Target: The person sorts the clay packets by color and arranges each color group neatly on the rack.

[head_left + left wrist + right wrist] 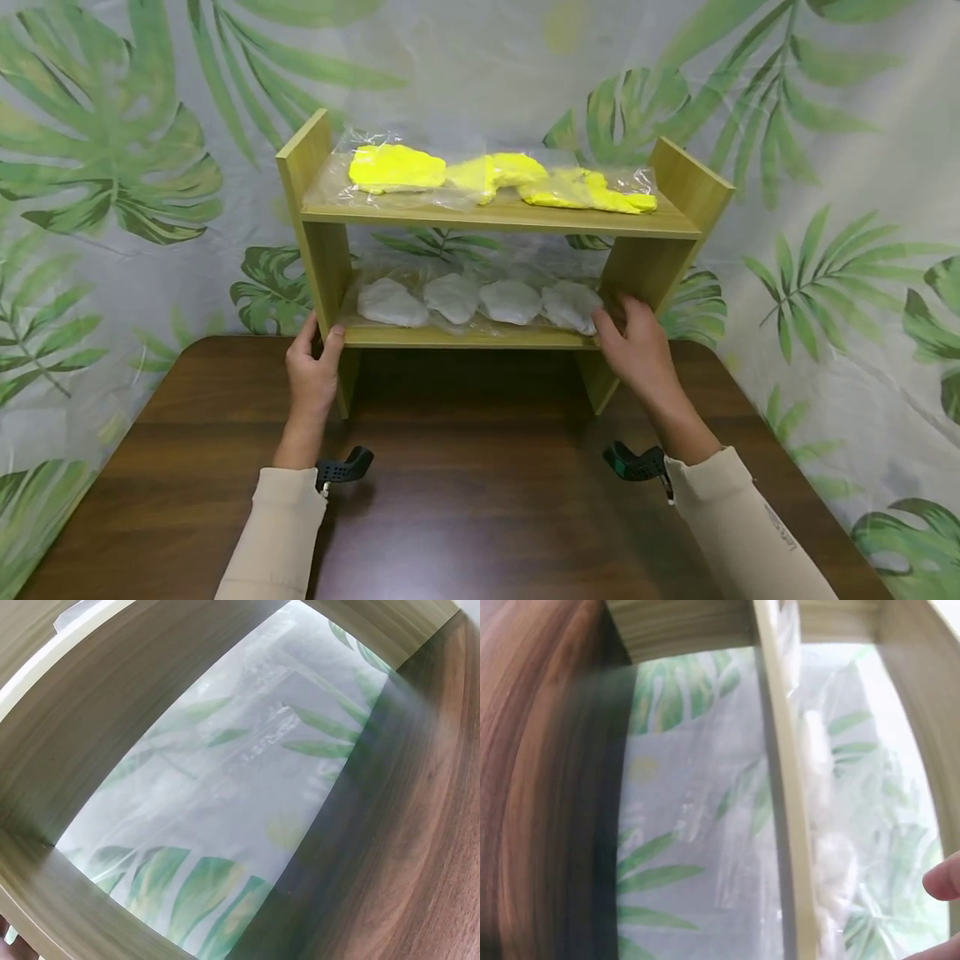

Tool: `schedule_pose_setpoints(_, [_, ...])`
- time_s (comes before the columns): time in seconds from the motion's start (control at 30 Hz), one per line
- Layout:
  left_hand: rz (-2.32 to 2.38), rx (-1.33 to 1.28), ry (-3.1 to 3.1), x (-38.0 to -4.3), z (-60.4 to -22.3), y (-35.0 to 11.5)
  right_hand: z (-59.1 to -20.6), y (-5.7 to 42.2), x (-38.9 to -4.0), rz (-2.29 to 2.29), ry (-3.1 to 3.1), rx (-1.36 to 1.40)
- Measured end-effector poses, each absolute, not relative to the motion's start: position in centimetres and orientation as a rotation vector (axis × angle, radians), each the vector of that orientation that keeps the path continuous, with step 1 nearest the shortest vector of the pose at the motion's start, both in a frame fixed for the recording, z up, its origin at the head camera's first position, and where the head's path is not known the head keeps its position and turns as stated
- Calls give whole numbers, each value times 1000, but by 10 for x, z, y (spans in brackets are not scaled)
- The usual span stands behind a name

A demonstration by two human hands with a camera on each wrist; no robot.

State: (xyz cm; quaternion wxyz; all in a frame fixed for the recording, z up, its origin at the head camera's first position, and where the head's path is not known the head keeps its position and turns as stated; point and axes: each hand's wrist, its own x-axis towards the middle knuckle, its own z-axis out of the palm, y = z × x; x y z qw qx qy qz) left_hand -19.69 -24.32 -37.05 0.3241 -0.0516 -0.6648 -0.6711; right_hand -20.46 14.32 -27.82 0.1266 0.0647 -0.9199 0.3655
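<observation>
A two-tier wooden shelf [495, 218] stands on the table in the head view. My left hand [312, 375] grips its left side panel, thumb at the front edge and fingers round the outside. Inside the lower tier's right end is my right hand [637, 350]. Its thumb touches the rightmost white bundle [572, 305], one of several in clear plastic lying in a row on the lower board [465, 337]. The other fingers are near the right panel [637, 267]. In the right wrist view, separated fingertips [943, 879] show at the right edge.
Three bright yellow bundles [397, 169] in clear plastic lie along the upper board. The brown table [465, 500] has rounded back corners. Behind hangs a leaf-print cloth [480, 75]. Dark curved devices [345, 465] are strapped at both wrists.
</observation>
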Motion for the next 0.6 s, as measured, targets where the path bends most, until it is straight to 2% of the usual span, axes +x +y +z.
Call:
schedule_pose_setpoints(0.23, [-1746, -103, -1809, -200, -367, -254, -274, 140, -184, 1123, -2622, 173])
schedule_pose_setpoints(0.43, [-1615, -26, -1988, -204, -380, -268, -285, 143, -163, 1180, -2553, 211])
schedule_pose_setpoints(0.6, [-1405, -79, -2105, -189, -373, -275, -293, 145, -147, 1126, -2516, 259])
